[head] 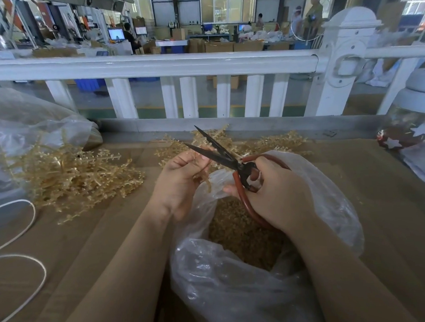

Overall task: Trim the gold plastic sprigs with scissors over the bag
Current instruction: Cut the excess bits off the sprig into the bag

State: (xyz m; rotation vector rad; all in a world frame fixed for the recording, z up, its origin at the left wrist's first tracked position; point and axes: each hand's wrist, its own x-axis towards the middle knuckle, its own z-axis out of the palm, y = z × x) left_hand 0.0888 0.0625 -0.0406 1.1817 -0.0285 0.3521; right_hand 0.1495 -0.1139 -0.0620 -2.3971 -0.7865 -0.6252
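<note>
Head view, scissors [221,155] open, sprig [203,177] over bag [238,290]

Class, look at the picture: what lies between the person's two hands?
In the head view, the open scissors span the gap between the left hand and right hand, with a gold sprig hanging from the left hand, above the bag's open mouth.

The bag [237,277] sits on the tabletop [394,225] nearest the person, sprig pile [72,178] to its left, fence [152,65] behind the tabletop.
</note>
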